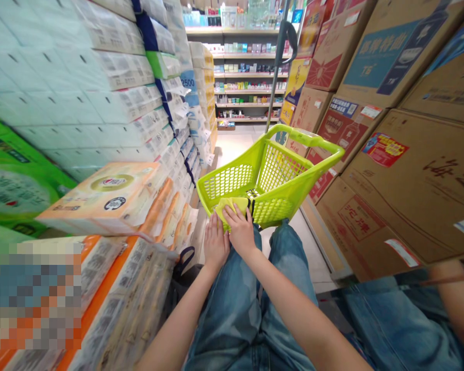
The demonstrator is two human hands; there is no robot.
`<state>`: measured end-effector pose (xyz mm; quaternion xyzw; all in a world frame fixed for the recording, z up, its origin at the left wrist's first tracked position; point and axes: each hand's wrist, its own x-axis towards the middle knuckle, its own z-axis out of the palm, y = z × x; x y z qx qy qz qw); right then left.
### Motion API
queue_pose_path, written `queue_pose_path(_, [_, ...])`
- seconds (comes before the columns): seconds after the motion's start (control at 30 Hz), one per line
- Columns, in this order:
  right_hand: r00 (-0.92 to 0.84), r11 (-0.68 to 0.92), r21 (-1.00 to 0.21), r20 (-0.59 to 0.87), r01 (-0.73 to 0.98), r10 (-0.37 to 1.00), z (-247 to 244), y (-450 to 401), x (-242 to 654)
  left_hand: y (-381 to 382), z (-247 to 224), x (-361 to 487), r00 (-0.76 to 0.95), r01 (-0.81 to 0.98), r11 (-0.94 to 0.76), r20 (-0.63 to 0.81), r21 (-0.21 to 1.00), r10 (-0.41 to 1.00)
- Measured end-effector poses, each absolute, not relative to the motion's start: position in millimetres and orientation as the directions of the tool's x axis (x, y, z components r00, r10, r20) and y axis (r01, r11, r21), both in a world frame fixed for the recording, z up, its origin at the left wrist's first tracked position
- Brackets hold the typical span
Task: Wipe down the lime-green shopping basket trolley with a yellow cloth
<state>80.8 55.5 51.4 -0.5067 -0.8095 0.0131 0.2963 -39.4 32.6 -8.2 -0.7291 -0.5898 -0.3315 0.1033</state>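
Observation:
A lime-green plastic shopping basket (276, 203) with lattice sides lies tilted in front of my knees. On its near side is a folded yellow cloth (227, 202). My right hand (242, 229) presses on this cloth with its fingers bent over it, holding it against the basket. Close beside it, my left hand (216, 239) rests with fingers stretched out on the basket's near corner, at the cloth's lower edge. Both palms are hidden.
Tissue packs (112, 190) are stacked on the left, and cardboard cartons (394, 180) rise on the right. Shelves (251, 74) with small goods stand at the aisle's far end. A dark pole (276, 77) stands behind the basket. Another person's jeans (410, 319) show at lower right.

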Motion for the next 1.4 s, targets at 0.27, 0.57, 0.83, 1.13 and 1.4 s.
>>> queue_pose_path(0.27, [-0.353,0.506,-0.224,0.489,0.833,0.797,56,71,128,30,-1,-39,0.080,0.922,-0.287,0.600,0.258,0.796])
queue_pose_path(0.57, [0.067,0.118,-0.336,0.491,0.934,0.869,76,102,190,30,-2,-37,0.059,0.917,-0.280,0.598,0.283,0.799])
queue_pose_path(0.83, [-0.241,0.413,-0.325,0.456,0.851,0.857,61,64,92,32,-7,-38,0.071,0.918,-0.291,0.607,0.271,0.791])
queue_pose_path(1.13, [-0.322,0.481,-0.264,0.474,0.836,0.819,64,72,129,31,-2,-39,0.091,0.919,-0.300,0.605,0.254,0.791])
queue_pose_path(1.4, [-0.028,0.213,-0.297,0.523,0.931,0.852,72,103,191,31,-1,-37,0.074,0.920,-0.286,0.599,0.267,0.798])
